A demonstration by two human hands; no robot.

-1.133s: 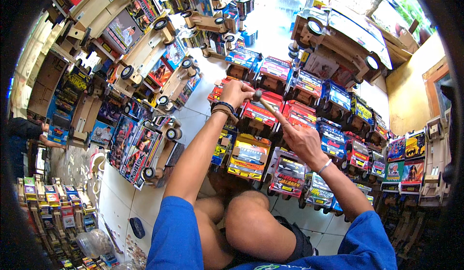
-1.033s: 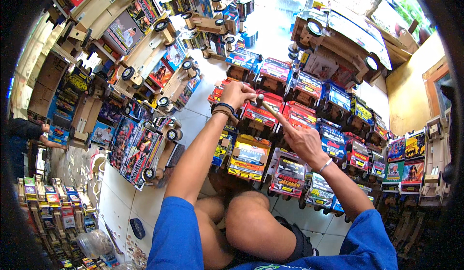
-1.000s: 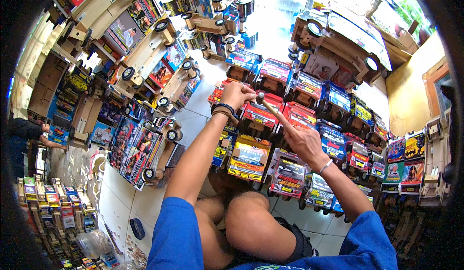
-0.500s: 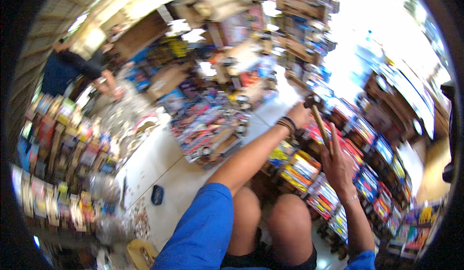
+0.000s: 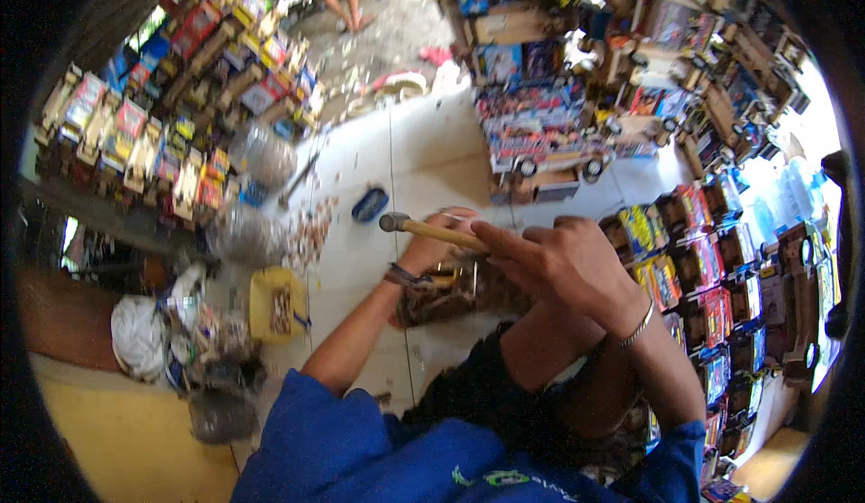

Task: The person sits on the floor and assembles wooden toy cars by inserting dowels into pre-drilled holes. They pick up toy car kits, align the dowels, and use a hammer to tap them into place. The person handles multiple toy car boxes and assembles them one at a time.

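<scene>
My right hand (image 5: 577,269) grips a hammer by its wooden handle (image 5: 441,235), with the forefinger stretched along it. The grey metal head (image 5: 394,223) points left, above my left wrist. Behind the handle, my left hand (image 5: 431,249) is curled closed, its fingertips partly hidden; what it holds cannot be made out. Below both hands, between my left forearm and my knees, sits a brown wooden piece (image 5: 437,305), blurred and partly covered.
Rows of colourful wooden toy trucks stand at right (image 5: 712,314) and far left (image 5: 194,80). More trucks (image 5: 541,125) fill the back. A dark blue oval object (image 5: 369,205), a yellow container (image 5: 277,305) and plastic bags (image 5: 261,156) lie leftward. Another person's legs (image 5: 341,3) show far off.
My view has swung left. Both hands have come from the truck rows at right to in front of my body, and the hammer has swung from upright to nearly level.
</scene>
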